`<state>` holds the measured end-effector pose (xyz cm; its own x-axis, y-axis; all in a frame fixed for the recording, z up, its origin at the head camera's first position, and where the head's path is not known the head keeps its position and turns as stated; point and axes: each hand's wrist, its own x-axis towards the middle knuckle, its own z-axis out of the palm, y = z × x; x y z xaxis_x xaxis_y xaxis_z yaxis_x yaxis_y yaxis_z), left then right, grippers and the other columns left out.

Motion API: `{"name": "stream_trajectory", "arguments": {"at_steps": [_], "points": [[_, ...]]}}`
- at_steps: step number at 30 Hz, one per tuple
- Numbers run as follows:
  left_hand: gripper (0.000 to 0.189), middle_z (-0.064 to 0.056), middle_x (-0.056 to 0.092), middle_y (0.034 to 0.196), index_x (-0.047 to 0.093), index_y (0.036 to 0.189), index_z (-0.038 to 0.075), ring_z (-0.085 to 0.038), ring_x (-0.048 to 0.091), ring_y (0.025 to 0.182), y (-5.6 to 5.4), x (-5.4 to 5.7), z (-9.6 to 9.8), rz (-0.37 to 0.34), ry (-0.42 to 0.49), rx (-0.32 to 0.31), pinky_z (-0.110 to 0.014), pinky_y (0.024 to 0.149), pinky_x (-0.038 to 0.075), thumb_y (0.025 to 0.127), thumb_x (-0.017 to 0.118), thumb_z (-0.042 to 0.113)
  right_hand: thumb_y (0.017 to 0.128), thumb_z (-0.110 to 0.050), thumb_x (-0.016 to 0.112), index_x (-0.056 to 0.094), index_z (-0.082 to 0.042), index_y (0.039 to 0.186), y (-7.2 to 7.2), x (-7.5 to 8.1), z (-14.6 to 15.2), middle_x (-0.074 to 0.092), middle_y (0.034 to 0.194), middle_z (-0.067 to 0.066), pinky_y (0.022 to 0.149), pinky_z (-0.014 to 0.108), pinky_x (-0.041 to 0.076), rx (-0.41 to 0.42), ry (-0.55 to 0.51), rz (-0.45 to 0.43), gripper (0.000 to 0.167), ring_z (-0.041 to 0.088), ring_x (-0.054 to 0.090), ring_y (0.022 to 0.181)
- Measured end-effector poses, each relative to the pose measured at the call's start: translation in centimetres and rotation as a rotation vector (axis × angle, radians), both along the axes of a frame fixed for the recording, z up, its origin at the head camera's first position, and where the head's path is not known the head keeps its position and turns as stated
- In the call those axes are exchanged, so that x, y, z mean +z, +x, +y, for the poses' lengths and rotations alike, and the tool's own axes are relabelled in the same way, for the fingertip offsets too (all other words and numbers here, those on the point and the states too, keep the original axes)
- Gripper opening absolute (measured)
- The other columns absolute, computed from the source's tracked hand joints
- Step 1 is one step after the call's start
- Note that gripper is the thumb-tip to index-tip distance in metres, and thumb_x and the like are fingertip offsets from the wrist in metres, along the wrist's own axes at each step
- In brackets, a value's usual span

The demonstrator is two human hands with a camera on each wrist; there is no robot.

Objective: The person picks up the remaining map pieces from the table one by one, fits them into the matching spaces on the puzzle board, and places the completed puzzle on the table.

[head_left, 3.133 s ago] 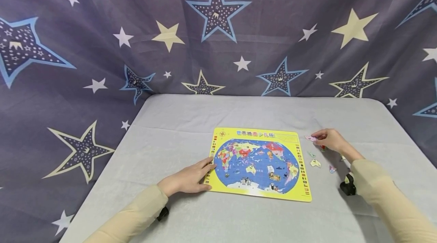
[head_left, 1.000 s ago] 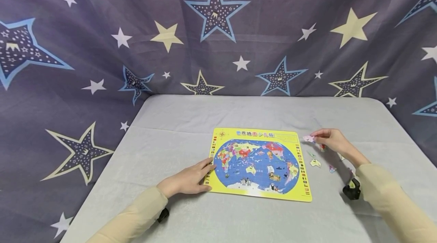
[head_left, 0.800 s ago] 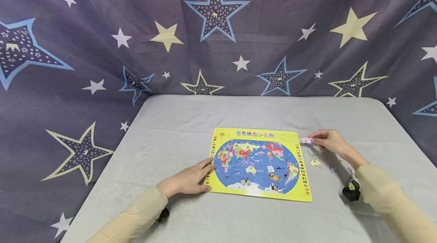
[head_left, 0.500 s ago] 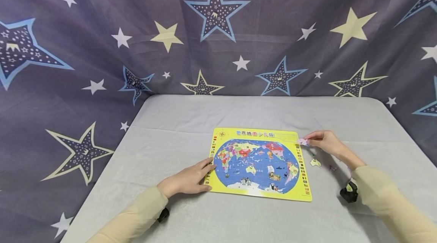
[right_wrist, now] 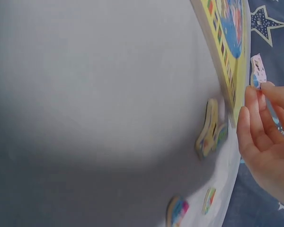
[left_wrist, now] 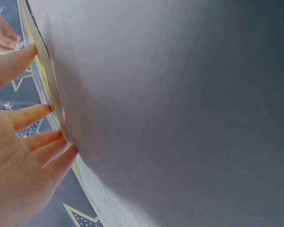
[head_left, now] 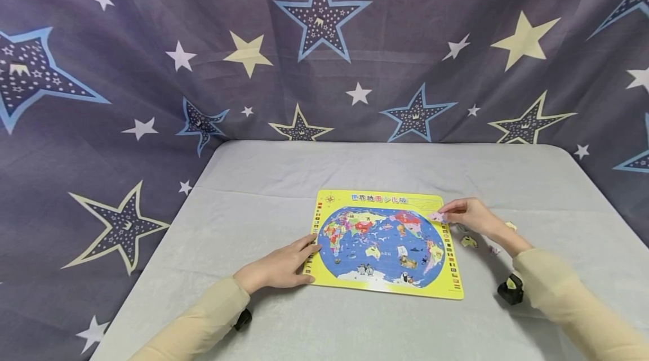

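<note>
A yellow-framed world map puzzle board (head_left: pixel 385 290) lies flat on the table, its blue oval map printed in the middle. My left hand (head_left: pixel 279 265) rests against the board's left edge with fingers extended; the left wrist view shows the fingertips touching that edge. Between thumb and fingers my right hand (head_left: pixel 474 215) pinches a small pink puzzle piece (right_wrist: pixel 258 71), held above the board's upper right corner area. Below the right hand, a pale yellow Australia-shaped puzzle piece (head_left: pixel 469 241) lies on the table beside the board.
Several loose pieces lie right of the board, among them a small colourful piece (right_wrist: pixel 179 211) and a green-and-red piece (right_wrist: pixel 208 200), partly under the right arm. A grey cloth covers the table (head_left: pixel 263 175). A star-patterned curtain (head_left: pixel 355 40) hangs behind.
My right hand has lifted the pink puzzle piece from beside the board and carried it left over the board's upper right part. My left hand has stayed at the left edge.
</note>
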<state>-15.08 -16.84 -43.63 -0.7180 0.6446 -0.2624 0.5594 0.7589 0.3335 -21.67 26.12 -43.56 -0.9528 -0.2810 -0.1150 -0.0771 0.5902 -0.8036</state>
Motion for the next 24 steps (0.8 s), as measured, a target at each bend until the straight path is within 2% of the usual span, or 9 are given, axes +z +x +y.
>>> {"name": "stream_trajectory", "arguments": {"at_steps": [4, 11, 24], "points": [[0.068, -0.013, 0.015, 0.146, 0.032, 0.137, 0.006, -0.027, 0.021, 0.131, 0.0, 0.0, 0.0, 0.006, -0.003, -0.003, -0.040, 0.102, 0.028, 0.084, 0.055, 0.041, 0.082, -0.005, 0.059, 0.061, 0.010, 0.101, 0.1, 0.0, -0.7, 0.064, 0.091, 0.019, 0.065, 0.028, 0.052, 0.020, -0.004, -0.004, 0.024, 0.019, 0.061, 0.076], [0.068, -0.013, 0.015, 0.146, 0.032, 0.137, 0.006, -0.027, 0.021, 0.131, 0.0, 0.1, 0.0, 0.007, 0.003, -0.005, -0.040, 0.102, 0.028, 0.084, 0.056, 0.041, 0.081, -0.004, 0.059, 0.063, 0.009, 0.098, 0.0, -0.5, -1.7, 0.065, 0.090, 0.018, 0.069, 0.024, 0.051, 0.051, -0.010, 0.000, 0.022, 0.017, 0.062, 0.076], [0.067, -0.014, 0.015, 0.146, 0.033, 0.137, 0.005, -0.027, 0.022, 0.131, 0.1, 0.1, 0.1, 0.012, 0.011, -0.008, -0.040, 0.102, 0.029, 0.084, 0.056, 0.040, 0.081, -0.005, 0.060, 0.064, 0.008, 0.097, -0.2, -0.8, -2.8, 0.066, 0.086, 0.015, 0.066, 0.025, 0.052, 0.085, -0.050, -0.045, 0.021, 0.016, 0.062, 0.073]]}}
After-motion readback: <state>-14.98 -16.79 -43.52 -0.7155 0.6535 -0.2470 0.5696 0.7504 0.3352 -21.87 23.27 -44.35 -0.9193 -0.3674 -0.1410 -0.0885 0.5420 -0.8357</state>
